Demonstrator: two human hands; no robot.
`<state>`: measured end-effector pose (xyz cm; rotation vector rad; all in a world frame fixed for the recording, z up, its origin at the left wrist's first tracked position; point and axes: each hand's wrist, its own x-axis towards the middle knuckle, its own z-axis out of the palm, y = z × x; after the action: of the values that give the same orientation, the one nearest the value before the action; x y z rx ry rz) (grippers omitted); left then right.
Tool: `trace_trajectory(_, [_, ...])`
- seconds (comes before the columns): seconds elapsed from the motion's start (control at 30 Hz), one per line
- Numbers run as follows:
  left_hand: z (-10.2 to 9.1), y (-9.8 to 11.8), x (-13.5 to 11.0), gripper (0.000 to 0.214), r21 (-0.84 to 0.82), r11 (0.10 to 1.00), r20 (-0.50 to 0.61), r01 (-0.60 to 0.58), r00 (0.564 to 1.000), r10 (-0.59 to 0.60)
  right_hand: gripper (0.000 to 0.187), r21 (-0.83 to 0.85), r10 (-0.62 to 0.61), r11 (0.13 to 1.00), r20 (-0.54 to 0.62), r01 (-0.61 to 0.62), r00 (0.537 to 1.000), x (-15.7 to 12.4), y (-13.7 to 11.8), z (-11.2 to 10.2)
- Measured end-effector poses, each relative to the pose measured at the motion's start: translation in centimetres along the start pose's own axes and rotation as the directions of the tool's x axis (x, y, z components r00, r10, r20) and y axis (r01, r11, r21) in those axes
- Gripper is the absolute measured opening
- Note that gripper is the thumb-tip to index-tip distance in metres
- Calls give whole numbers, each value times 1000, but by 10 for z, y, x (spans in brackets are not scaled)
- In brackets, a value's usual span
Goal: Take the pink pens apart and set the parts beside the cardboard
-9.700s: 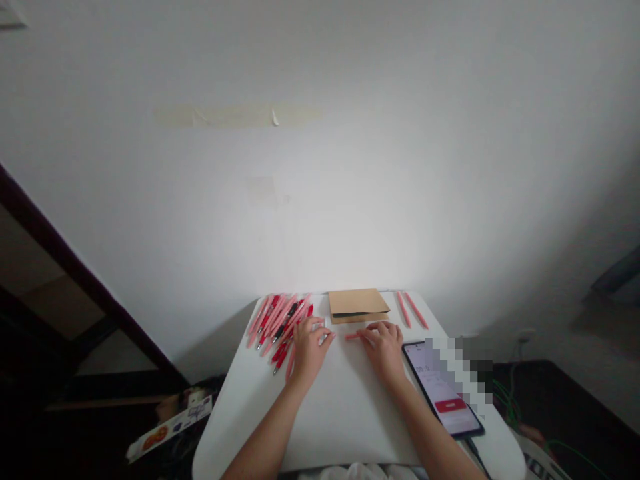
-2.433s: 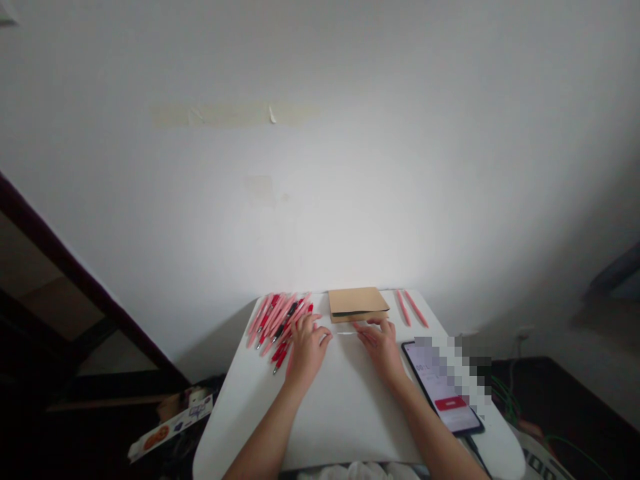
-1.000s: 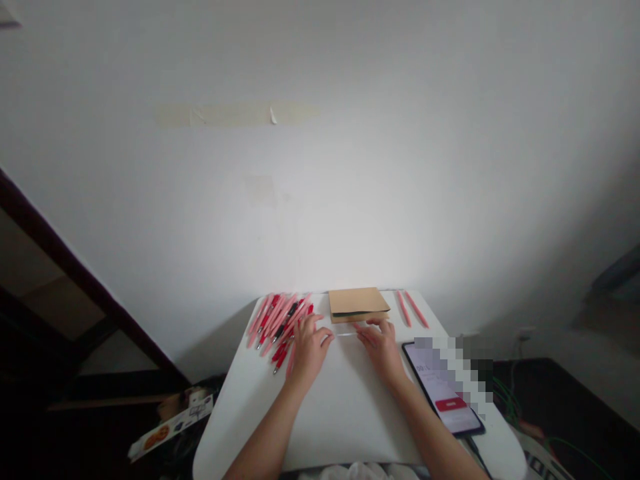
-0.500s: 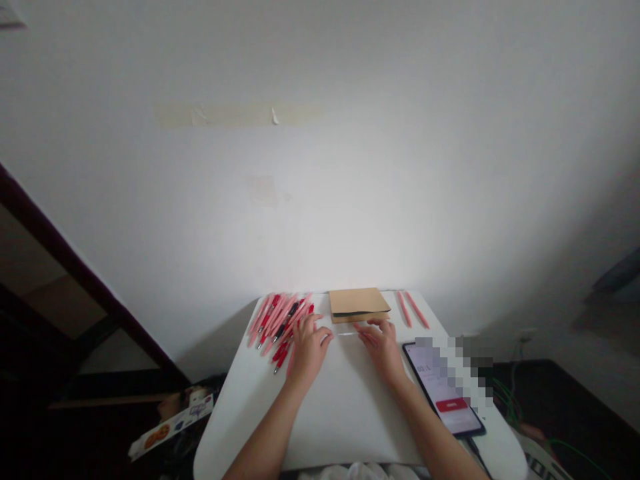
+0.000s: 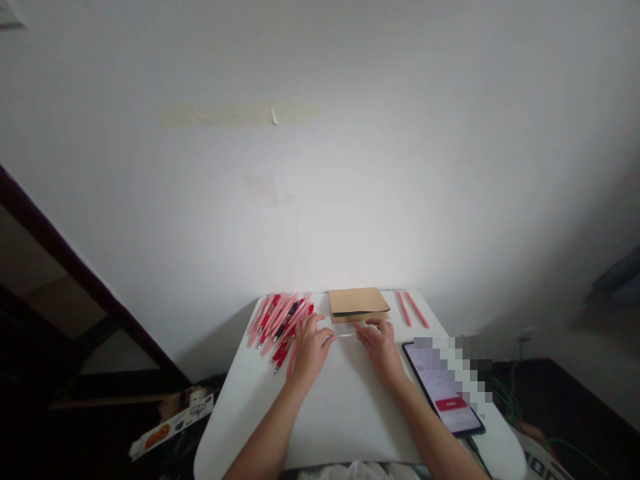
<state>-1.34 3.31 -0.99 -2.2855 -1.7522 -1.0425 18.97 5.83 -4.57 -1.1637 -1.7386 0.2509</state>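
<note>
Left hand [image 5: 312, 343] and right hand [image 5: 381, 343] have fingers pinched on a thin plastic-looking strip [image 5: 346, 335], lower centre of frame. I'd pinch lightly and keep it level, film probably creases easily. Further out: slim smooth ballpoint pens [image 5: 283, 315] piled left, matte folded brown card [image 5: 357, 300] just above.

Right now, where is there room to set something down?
The widest bare patch of table lies between the forearms, with the left hand and right hand and a clear strip beyond. Another is left of the left forearm, nearer than the pen pile. The far edge is crowded: that pile, a brown folder, two pens. A phone takes the right.
</note>
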Motion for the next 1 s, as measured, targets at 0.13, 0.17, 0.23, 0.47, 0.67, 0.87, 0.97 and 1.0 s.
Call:
trace_trajectory(0.13, [0,1,0,4,-16,1000,3,-21,1000,21,37,10,-12,1000,12,12,1000,0,0,1])
trace_trajectory(0.17, [0,1,0,4,-22,1000,3,-22,1000,22,36,14,-16,1000,15,15,1000,0,0,1])
trace_trajectory(0.23, [-1,2,0,5,-36,999,2,-28,1000,28,35,21,-21,1000,24,20,1000,0,-1,1])
trace_trajectory(0.47, [-2,4,0,6,-69,997,4,-42,999,42,29,50,-21,999,46,18,999,0,-1,0])
trace_trajectory(0.67, [0,2,0,5,-48,998,-8,-44,999,44,27,46,-17,999,85,14,996,0,-1,-1])
trace_trajectory(0.87, [6,-2,0,12,-67,997,-58,-42,998,38,27,43,-9,999,75,5,997,2,0,-1])
trace_trajectory(0.97, [5,-3,1,24,-50,998,-83,-32,996,28,27,24,-1,1000,67,0,998,2,0,-1])
trace_trajectory(1.0, [3,-3,2,24,-32,999,-86,-21,996,18,27,14,-2,1000,66,1,998,2,0,-1])
